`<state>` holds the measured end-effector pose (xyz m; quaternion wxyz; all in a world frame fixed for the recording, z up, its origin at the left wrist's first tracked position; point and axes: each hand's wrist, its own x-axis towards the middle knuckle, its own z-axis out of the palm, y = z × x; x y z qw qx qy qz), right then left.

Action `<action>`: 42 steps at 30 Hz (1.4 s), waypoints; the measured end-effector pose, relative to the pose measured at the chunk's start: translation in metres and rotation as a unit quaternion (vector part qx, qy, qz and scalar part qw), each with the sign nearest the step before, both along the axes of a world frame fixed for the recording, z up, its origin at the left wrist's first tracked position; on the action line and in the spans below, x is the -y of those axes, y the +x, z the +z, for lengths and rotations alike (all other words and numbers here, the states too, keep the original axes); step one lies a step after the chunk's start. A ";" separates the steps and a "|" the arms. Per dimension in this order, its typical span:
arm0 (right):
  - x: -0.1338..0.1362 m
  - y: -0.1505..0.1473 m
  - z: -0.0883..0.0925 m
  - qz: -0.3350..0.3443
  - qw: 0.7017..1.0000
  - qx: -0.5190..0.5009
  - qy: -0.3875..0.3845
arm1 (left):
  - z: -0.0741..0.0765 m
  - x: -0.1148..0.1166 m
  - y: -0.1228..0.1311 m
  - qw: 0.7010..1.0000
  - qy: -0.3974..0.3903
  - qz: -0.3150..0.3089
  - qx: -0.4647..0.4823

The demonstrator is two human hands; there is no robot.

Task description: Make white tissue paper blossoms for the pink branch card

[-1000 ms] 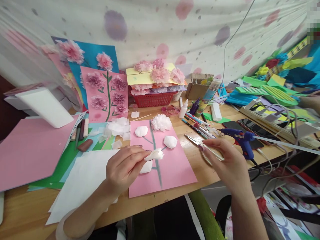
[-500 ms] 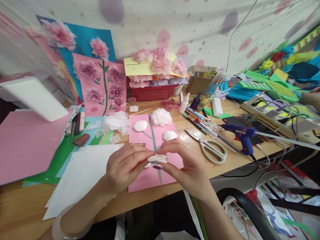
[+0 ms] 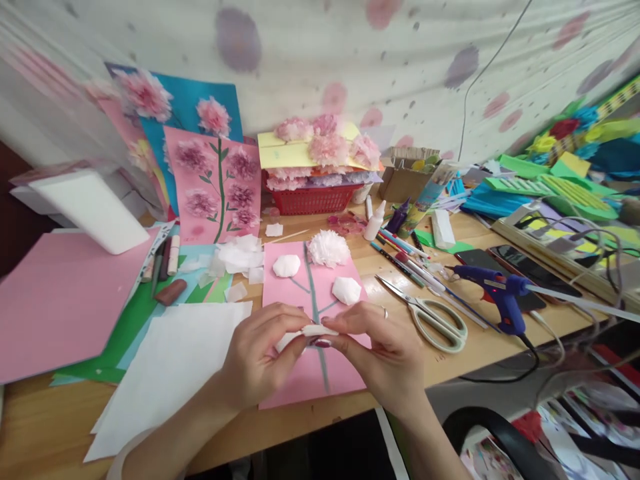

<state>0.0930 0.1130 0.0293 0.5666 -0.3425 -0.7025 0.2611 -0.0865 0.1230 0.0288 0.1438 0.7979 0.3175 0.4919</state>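
Note:
Between the fingertips of both hands is a small folded stack of white tissue paper (image 3: 316, 330), seen edge-on. My left hand (image 3: 267, 350) pinches its left end, and my right hand (image 3: 375, 350) pinches the right end with thumb and fingers. Beneath them lies a pink sheet (image 3: 280, 393) with a grey-green painted stem. On that sheet sit a fluffy white paper flower (image 3: 329, 249), a flat white paper piece (image 3: 287, 266) at the upper left and another white piece (image 3: 346, 291) just beyond my right fingers.
White sheets (image 3: 165, 373) and thin tissue squares (image 3: 240, 255) lie to the left. Scissors (image 3: 430, 317), pens (image 3: 400, 263) and a blue glue gun (image 3: 495, 290) with its cable are on the right. Behind stand a red basket (image 3: 315, 200) and a pink flower picture (image 3: 193, 230).
The camera view has tilted up, so the table appears lower. Both hands still pinch the tissue stack, which has been turned and now looks thinner and flatter.

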 end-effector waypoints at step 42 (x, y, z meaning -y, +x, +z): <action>-0.015 0.040 -0.051 -0.206 0.968 0.144 -0.009 | -0.024 -0.251 -0.062 0.827 -0.523 0.201 -0.046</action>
